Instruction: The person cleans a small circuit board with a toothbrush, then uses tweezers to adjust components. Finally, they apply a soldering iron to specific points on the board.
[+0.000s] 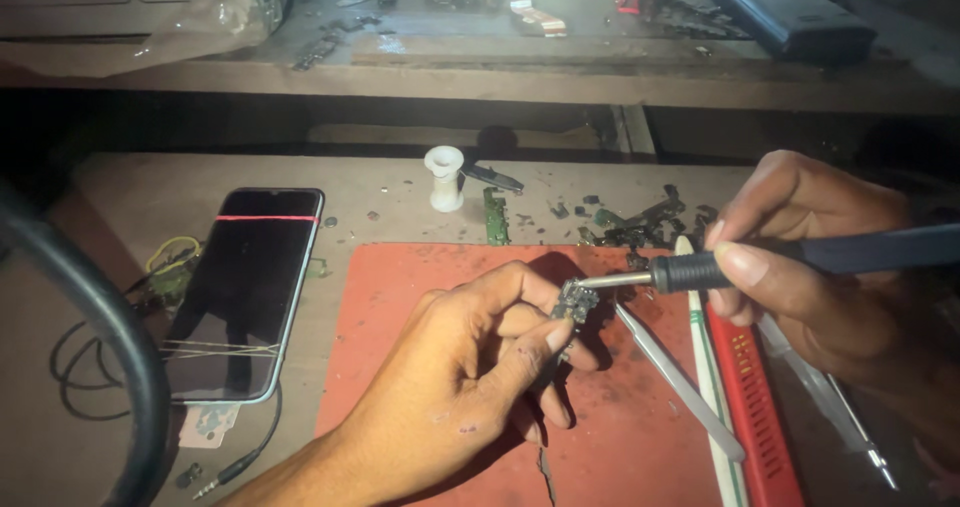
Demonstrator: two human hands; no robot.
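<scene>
A small circuit board (574,302) is pinched in the left hand (470,367), grip closed on it between thumb and fingertips, held just above the red mat (400,307) at frame centre. A soldering iron (760,262) is gripped by the right hand (810,257), fingers wrapped shut round its dark handle, coming in from 3 o'clock; its metal tip is seen touching or just at the board's upper edge, exact contact too small to tell. Work is judged mid-way: the iron is applied to the board, no finished joint can be made out, and the board is not yet set down. A phone (245,292) lies screen-up at 9 o'clock of the mat on the tabletop (130,197), a white spool (444,178) at 12 o'clock, tweezers (680,382) and a red tool (750,407) at 4 o'clock.
</scene>
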